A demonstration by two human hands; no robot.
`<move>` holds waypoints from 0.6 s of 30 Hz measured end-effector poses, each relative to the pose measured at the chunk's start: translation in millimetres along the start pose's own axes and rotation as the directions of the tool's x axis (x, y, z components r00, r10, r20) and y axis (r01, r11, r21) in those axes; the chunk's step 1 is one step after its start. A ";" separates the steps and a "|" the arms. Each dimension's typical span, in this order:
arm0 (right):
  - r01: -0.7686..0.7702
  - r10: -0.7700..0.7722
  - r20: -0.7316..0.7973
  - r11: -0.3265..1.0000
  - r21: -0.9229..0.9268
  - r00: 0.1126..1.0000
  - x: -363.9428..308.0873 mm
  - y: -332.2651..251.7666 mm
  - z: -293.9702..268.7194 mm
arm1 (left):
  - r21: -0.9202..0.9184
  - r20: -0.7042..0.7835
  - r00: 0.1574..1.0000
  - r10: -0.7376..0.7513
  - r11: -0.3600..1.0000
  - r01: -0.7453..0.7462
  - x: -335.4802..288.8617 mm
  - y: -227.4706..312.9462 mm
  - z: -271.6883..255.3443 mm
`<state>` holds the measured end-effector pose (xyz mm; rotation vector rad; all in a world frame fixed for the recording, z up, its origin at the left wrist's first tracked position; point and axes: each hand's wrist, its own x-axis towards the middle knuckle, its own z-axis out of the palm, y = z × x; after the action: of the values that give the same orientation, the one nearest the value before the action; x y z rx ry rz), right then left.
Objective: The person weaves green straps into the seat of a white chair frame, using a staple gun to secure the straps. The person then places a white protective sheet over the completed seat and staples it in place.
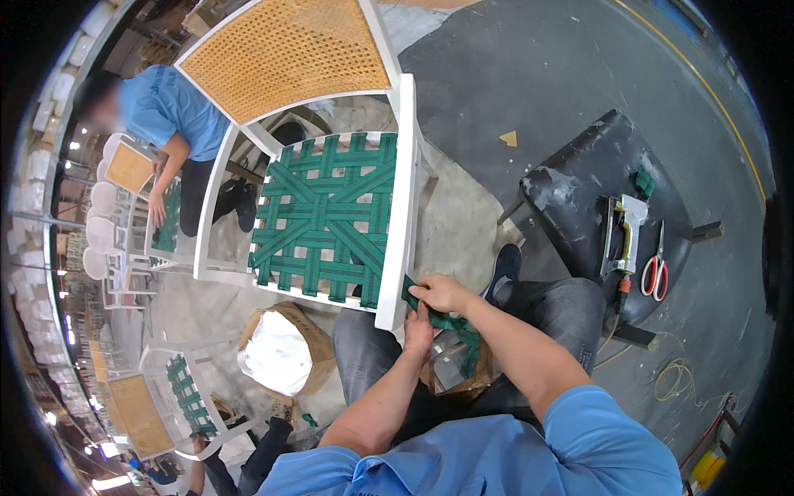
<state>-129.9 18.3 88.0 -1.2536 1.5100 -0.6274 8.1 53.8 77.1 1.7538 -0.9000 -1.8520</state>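
A white chair (404,174) with a woven cane back (289,58) stands tilted in front of me. Green webbing (318,217) crosses its seat frame in a lattice, with diagonal bands over it. Just outside the chair's near right corner, my right hand (442,295) pinches a green webbing strap (470,343). My left hand (418,332) is closed on the same strap, right below the other hand. The strap's loose length hangs between my knees toward an open box (451,372). My fingers partly hide where the strap meets the frame.
On a worn black stool (571,186) at right lie a staple gun (627,236), red-handled scissors (655,277) and a green scrap (644,183). A hose (676,376) coils on the floor. A white-lined box (277,351) stands left. A co-worker (178,116) bends over another chair; another chair (145,413) is lower left.
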 end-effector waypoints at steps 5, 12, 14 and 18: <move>-0.049 0.045 0.043 0.993 0.110 0.998 -4.5 -1.2 21.5 | -0.094 0.049 0.999 -0.021 0.995 0.026 0.7 -16.1 -6.3; -0.088 0.087 0.040 0.995 0.040 0.995 -11.1 8.9 34.0 | -0.175 0.097 0.994 -0.045 0.983 0.061 -4.4 -20.2 -5.1; -0.086 0.087 0.059 0.996 -0.024 0.994 -8.8 13.0 34.1 | -0.179 0.083 0.996 -0.039 0.982 0.054 -1.5 -21.2 -3.4; -0.045 0.046 0.036 0.999 -0.021 0.998 -6.2 18.3 32.6 | 0.156 0.045 0.999 0.025 0.987 -0.032 16.8 -32.9 -13.3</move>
<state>-107.5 36.7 63.6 -1.2358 1.5137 -0.5580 23.5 62.7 42.1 1.7875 -1.1091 -1.8514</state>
